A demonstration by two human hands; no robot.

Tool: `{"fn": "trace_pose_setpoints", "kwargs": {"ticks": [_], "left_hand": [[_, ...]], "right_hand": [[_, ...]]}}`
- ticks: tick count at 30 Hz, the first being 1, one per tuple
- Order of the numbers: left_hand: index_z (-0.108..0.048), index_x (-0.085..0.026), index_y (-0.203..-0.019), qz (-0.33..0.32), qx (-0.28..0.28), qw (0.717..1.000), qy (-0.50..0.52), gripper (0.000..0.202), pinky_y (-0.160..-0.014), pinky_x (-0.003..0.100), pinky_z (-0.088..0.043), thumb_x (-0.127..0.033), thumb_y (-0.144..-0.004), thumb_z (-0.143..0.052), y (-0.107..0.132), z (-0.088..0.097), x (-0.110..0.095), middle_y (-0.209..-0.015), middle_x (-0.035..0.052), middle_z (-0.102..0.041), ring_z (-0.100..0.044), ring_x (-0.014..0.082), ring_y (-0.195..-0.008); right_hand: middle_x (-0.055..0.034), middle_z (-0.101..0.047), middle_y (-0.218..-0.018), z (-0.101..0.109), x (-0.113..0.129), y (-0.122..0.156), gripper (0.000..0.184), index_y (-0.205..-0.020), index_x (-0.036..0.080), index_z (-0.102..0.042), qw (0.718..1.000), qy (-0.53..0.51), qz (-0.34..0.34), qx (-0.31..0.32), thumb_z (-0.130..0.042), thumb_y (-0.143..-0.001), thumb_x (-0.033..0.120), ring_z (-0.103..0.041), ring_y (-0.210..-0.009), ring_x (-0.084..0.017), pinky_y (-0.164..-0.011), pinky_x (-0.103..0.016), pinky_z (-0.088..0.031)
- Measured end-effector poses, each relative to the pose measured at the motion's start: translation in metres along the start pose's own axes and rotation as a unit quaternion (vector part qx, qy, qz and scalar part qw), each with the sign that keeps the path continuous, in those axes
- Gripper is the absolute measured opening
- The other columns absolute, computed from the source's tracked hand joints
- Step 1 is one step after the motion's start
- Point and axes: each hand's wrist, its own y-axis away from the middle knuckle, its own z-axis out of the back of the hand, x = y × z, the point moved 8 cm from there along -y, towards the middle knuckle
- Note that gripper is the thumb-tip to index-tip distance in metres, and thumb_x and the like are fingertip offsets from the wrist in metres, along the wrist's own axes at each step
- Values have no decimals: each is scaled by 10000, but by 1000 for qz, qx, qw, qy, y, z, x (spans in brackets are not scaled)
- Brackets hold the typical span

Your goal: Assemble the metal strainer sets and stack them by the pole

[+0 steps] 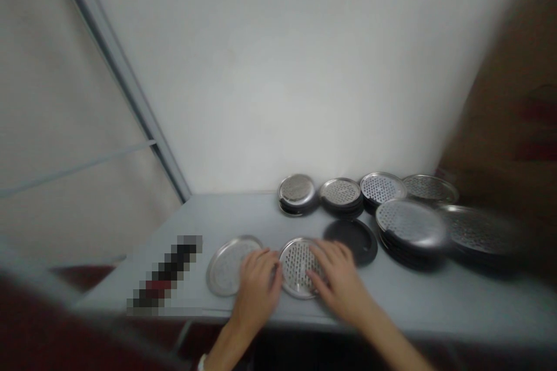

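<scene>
A perforated round metal tray lies on the grey table near its front edge. My right hand rests on the tray's right side, fingers spread and flat. My left hand lies between that tray and a second round metal tray to the left, its fingers stretched out over the gap, touching both rims. A flat black round lid sits just behind my right hand. The picture is blurred by motion.
Several stacks of perforated metal trays on black discs stand along the white wall and to the right. A brown cardboard box rises at the far right. A pixelated patch lies on the table's left.
</scene>
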Motion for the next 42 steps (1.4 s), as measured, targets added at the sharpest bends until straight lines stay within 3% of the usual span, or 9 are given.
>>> {"fn": "trace_pose_setpoints", "kwargs": {"ticks": [5,9,14,21,26,32,35,39,42], "left_hand": [[-694,-219,-940,20,-40,999,-29,184,-953,456,-462,-239,-964,-513,10,8,24,-1105,89,-774,-668,297,-1097],[-708,-219,-898,31,-57,997,-37,177,-939,431,-456,-310,-941,-562,12,23,56,-1064,84,-778,-671,293,-1043],[-703,-212,-855,62,-69,995,-40,228,-926,404,-468,-388,-924,-576,24,52,96,-944,81,-769,-667,284,-959],[-695,-212,-861,166,-41,982,-84,317,-859,387,-478,-479,-900,-528,58,77,143,-923,82,-753,-654,287,-883],[-701,-211,-909,172,-28,981,-81,346,-916,403,-485,-507,-896,-521,68,75,149,-975,96,-762,-682,300,-951],[-704,-223,-914,217,-2,973,-82,365,-905,415,-506,-527,-864,-509,68,65,152,-960,100,-785,-705,326,-937],[-678,-221,-1014,259,18,963,-72,392,-821,373,-534,-529,-846,-505,63,61,158,-961,88,-779,-720,301,-865],[-600,-181,-1202,317,70,945,-45,529,-665,336,-514,-534,-827,-478,53,48,169,-744,29,-706,-689,263,-667],[-583,-133,-1246,340,91,936,-24,592,-652,348,-496,-495,-793,-465,44,40,177,-687,26,-674,-682,279,-672]], "right_hand": [[-151,-644,-1319,15,-41,-2,302,-1264,174,-633,994,57,-90,-36,-523,-995,257,-539,-1239,-343,-1072,-548,-360],[-157,-642,-1306,23,-62,0,230,-1158,178,-679,989,68,-131,-8,-572,-969,252,-529,-1237,-361,-1043,-547,-385],[-124,-595,-1384,34,-47,2,239,-1134,214,-691,994,9,-76,79,-682,-897,244,-480,-1303,-349,-1053,-512,-388],[-101,-691,-1172,24,-24,9,191,-1021,207,-713,979,13,-51,196,-654,-859,126,-593,-1076,-308,-922,-460,-430],[-86,-703,-1175,22,-15,9,191,-1038,216,-708,986,6,-31,165,-646,-883,124,-564,-1166,-310,-995,-488,-370],[-80,-712,-1195,15,-21,8,204,-1010,190,-706,984,-42,-43,167,-618,-877,63,-620,-1140,-272,-1002,-429,-403],[-89,-703,-1231,16,-20,6,240,-1046,190,-710,984,-53,-48,161,-615,-872,54,-618,-1170,-278,-1018,-426,-415],[-122,-689,-1257,23,-13,6,259,-1093,177,-717,983,-59,-58,164,-694,-842,113,-606,-1202,-312,-1047,-453,-423],[-153,-679,-1255,25,-10,5,277,-1113,158,-718,983,-56,-64,163,-745,-838,174,-602,-1204,-334,-1049,-469,-433]]}}
